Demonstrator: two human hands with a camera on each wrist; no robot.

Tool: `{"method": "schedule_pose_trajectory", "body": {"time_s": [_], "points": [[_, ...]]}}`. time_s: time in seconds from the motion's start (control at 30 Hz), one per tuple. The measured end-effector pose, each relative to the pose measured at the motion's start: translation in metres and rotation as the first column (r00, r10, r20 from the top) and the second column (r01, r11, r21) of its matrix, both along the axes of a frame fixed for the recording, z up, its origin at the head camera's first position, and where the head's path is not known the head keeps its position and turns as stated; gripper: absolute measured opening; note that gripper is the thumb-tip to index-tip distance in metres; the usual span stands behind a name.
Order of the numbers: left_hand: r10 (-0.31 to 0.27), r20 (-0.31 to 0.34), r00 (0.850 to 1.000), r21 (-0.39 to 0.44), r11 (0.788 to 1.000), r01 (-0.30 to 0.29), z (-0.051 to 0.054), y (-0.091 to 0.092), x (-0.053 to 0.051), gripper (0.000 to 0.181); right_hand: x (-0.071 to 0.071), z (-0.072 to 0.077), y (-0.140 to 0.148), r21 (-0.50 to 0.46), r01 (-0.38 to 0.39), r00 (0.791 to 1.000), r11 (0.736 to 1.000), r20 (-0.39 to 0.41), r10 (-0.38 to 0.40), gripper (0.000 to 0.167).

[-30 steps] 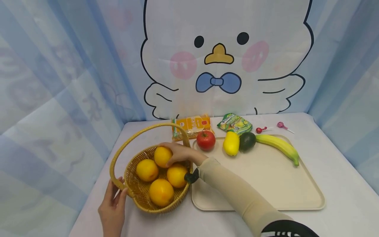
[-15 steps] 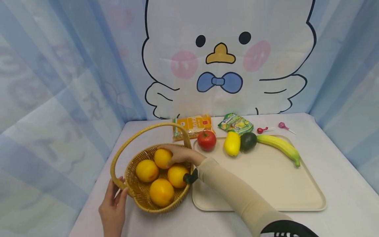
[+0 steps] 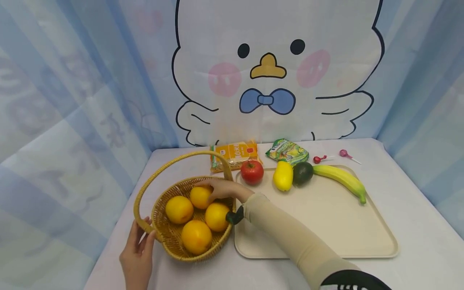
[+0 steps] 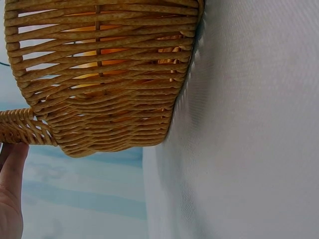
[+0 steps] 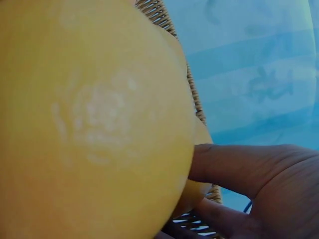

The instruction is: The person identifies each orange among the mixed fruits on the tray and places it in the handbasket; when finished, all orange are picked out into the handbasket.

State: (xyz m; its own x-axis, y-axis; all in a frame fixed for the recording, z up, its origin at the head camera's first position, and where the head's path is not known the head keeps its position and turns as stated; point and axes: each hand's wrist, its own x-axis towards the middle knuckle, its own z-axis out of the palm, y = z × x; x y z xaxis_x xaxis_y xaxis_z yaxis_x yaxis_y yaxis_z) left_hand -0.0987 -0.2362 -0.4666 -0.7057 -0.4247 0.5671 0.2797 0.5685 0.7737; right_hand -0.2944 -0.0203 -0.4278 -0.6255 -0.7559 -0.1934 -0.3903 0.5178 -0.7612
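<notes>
In the head view a wicker basket (image 3: 174, 249) with a tall arched handle (image 3: 164, 167) stands at the left, holding several oranges. My left hand (image 3: 137, 255) pinches the foot of that handle, between thumb and fingers; the left wrist view shows a fingertip against the woven handle (image 4: 22, 127). Inside the basket, at the back, my right hand (image 3: 222, 188) curls round one orange (image 3: 200, 197). Another orange (image 3: 216, 216) lies under the right wrist and fills much of the right wrist view. Two more, a left orange (image 3: 179, 210) and a front orange (image 3: 196, 237), lie untouched.
A beige tray (image 3: 319, 229) lies right of the basket, under my right forearm. Along its back edge are a red apple (image 3: 251, 172), a yellow fruit (image 3: 283, 176), an avocado (image 3: 302, 173) and a banana (image 3: 340, 178). Behind lie an orange packet (image 3: 235, 155), a green packet (image 3: 287, 151) and lollipops (image 3: 344, 153).
The orange in my right hand has shifted slightly toward me and to the right inside the basket. My left hand stays on the handle.
</notes>
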Motion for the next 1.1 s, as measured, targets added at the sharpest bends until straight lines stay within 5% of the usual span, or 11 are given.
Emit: {"method": "schedule_pose_trajectory", "body": {"time_s": [0.17,1.1], "points": [[0.010,0.020,1.000,0.003,1.000,-0.010,0.000,0.000,0.000,0.063,0.002,0.006,0.001,0.019,0.006,0.999,1.000,-0.041,-0.005,0.067],[0.026,0.061,0.998,0.018,0.999,-0.027,0.002,0.002,0.000,0.063,0.001,0.017,0.010,-0.055,0.030,0.999,0.998,0.031,-0.029,0.063]]}}
